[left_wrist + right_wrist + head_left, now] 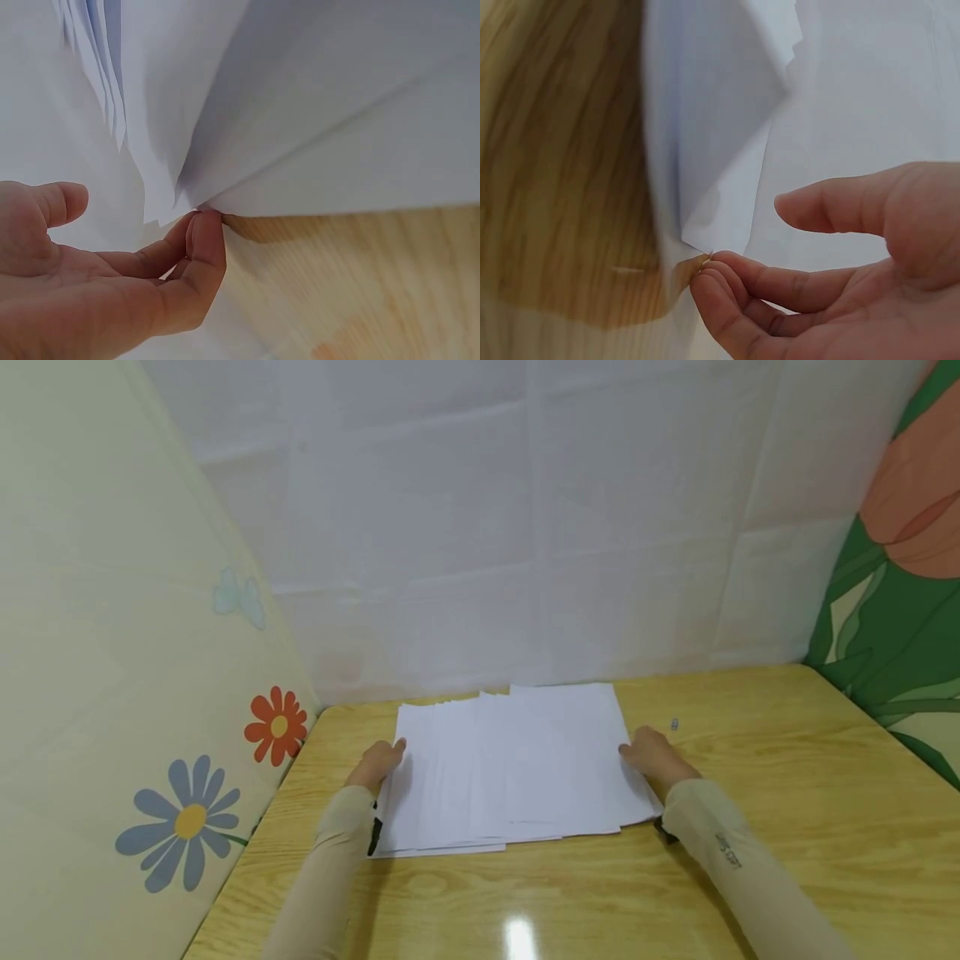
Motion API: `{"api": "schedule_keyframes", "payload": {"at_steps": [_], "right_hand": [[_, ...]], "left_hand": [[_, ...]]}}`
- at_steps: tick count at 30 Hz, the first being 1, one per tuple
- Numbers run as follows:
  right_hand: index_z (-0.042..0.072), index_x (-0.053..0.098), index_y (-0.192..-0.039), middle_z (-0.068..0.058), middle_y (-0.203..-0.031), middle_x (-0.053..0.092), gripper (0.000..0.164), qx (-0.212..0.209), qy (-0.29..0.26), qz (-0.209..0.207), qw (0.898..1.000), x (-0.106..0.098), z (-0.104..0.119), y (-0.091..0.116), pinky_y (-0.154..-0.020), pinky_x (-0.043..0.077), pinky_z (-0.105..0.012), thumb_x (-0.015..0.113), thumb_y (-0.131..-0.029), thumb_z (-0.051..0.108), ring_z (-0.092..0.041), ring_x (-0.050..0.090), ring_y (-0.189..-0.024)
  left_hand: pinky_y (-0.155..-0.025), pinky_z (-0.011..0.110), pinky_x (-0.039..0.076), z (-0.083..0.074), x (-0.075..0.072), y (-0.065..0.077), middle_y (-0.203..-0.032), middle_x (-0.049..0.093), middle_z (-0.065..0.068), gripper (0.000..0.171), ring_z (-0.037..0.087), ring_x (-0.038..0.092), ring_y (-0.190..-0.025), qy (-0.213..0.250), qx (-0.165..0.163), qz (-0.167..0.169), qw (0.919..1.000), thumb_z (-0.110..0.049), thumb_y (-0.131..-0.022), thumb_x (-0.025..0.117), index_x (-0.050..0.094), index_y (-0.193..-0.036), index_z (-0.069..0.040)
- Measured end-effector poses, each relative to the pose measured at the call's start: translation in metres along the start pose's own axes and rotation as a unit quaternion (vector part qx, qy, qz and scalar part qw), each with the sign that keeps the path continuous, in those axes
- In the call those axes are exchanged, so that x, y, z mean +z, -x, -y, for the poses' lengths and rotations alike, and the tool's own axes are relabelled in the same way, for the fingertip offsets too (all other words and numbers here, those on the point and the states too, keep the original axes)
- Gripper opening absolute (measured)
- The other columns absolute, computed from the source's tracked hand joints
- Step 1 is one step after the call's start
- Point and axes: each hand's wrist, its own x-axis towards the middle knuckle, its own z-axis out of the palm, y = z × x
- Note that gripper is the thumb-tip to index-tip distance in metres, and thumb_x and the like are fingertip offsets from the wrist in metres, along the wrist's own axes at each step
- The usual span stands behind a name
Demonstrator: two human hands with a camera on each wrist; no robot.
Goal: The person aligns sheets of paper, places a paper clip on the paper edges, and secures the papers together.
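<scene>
Several white paper sheets [555, 760] lie fanned out sideways and overlapping on the wooden table, their edges uneven. At the left edge of the sheets is my left hand [378, 762]. Its fingertips touch a paper edge in the left wrist view, while the thumb [66, 202] stands apart from the fingers. My right hand [652, 756] is at the right edge, where the paper bends up slightly. In the right wrist view its fingertips meet a paper corner, and the thumb [817, 204] is clear of the fingers.
A small shiny object [674, 724], too small to make out, lies on the table [795, 752] right of the right hand. A white cloth [420, 527] hangs behind the table. Flower-patterned panels stand at the left [90, 635] and right [915, 610].
</scene>
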Motion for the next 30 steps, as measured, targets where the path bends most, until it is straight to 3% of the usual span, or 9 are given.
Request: {"api": "schedule_keyframes", "payload": {"at_steps": [1,5,8,10,15,18,20,23,30], "right_hand": [[-0.024,0.05,-0.101,-0.032,-0.093,0.057,0.033,0.001,-0.002,-0.002,1.0,0.0,0.001,0.001,-0.072,0.05,-0.044,0.048,-0.094,0.008,-0.034,0.055,-0.079],[-0.026,0.046,-0.107,-0.038,-0.1,0.054,0.037,-0.004,-0.006,-0.004,1.0,0.002,0.003,0.002,-0.078,0.049,-0.049,0.048,-0.094,0.009,-0.038,0.055,-0.085],[-0.028,0.044,-0.11,-0.04,-0.103,0.053,0.039,-0.008,-0.001,-0.007,1.0,0.004,0.003,0.001,-0.081,0.049,-0.049,0.047,-0.094,0.008,-0.038,0.055,-0.087],[-0.027,0.046,-0.108,-0.037,-0.1,0.055,0.038,-0.005,-0.003,-0.008,1.0,0.005,0.003,0.0,-0.079,0.049,-0.048,0.046,-0.094,0.008,-0.037,0.055,-0.084],[-0.027,0.046,-0.107,-0.037,-0.1,0.055,0.037,-0.007,-0.005,-0.007,1.0,0.006,0.004,-0.001,-0.079,0.05,-0.048,0.046,-0.094,0.008,-0.036,0.056,-0.084],[-0.027,0.045,-0.109,-0.038,-0.101,0.055,0.038,-0.007,-0.008,-0.004,1.0,0.006,0.006,0.001,-0.08,0.049,-0.048,0.046,-0.094,0.008,-0.036,0.055,-0.085],[-0.027,0.045,-0.109,-0.036,-0.1,0.055,0.038,-0.008,-0.009,-0.004,1.0,0.006,0.007,0.002,-0.079,0.049,-0.047,0.046,-0.094,0.008,-0.035,0.054,-0.084],[-0.025,0.047,-0.104,-0.029,-0.09,0.055,0.034,-0.009,-0.008,-0.009,1.0,0.006,0.008,0.002,-0.072,0.049,-0.042,0.047,-0.094,0.008,-0.032,0.053,-0.078],[-0.006,0.047,-0.078,-0.011,-0.07,0.045,0.021,-0.021,-0.012,-0.021,0.999,0.009,0.007,0.002,-0.055,0.042,-0.03,0.048,-0.093,0.008,-0.022,0.047,-0.062]], "left_hand": [[-0.098,0.047,0.042,0.009,0.006,-0.014,-0.128,0.05,0.035,0.077,0.04,0.053,-0.113,0.001,-0.001,0.0,1.0,-0.051,-0.101,0.029,0.046,-0.126,0.02],[-0.091,0.048,0.045,0.066,0.043,-0.096,-0.121,0.056,0.032,0.09,0.038,0.057,-0.102,-0.013,0.022,-0.023,0.9994,-0.064,-0.096,0.025,0.052,-0.123,0.017],[-0.091,0.05,0.045,0.078,0.053,-0.115,-0.121,0.057,0.032,0.096,0.038,0.057,-0.102,-0.015,0.026,-0.031,0.9991,-0.07,-0.094,0.022,0.052,-0.123,0.016],[-0.092,0.05,0.044,0.064,0.048,-0.099,-0.123,0.055,0.033,0.096,0.039,0.057,-0.105,-0.013,0.028,-0.034,0.9989,-0.069,-0.094,0.024,0.051,-0.124,0.018],[-0.101,0.052,0.038,-0.006,0.013,-0.011,-0.131,0.046,0.037,0.07,0.046,0.048,-0.12,0.01,0.002,-0.009,0.9999,-0.042,-0.104,0.027,0.043,-0.129,0.021],[-0.1,0.048,0.04,-0.032,0.001,0.024,-0.128,0.049,0.037,0.061,0.043,0.051,-0.115,0.015,0.001,-0.005,0.9999,-0.033,-0.105,0.028,0.042,-0.127,0.022],[-0.096,0.045,0.043,-0.039,-0.003,0.036,-0.122,0.052,0.035,0.061,0.039,0.054,-0.108,0.013,0.006,-0.006,0.9999,-0.033,-0.105,0.029,0.044,-0.126,0.022],[-0.092,0.044,0.045,-0.044,-0.003,0.039,-0.117,0.054,0.032,0.06,0.036,0.054,-0.101,0.021,0.0,-0.004,0.9998,-0.032,-0.104,0.029,0.044,-0.125,0.022],[-0.102,0.049,0.038,-0.047,-0.001,0.04,-0.132,0.045,0.037,0.06,0.043,0.05,-0.118,0.027,0.002,0.001,0.9996,-0.03,-0.104,0.028,0.041,-0.128,0.023]]}}
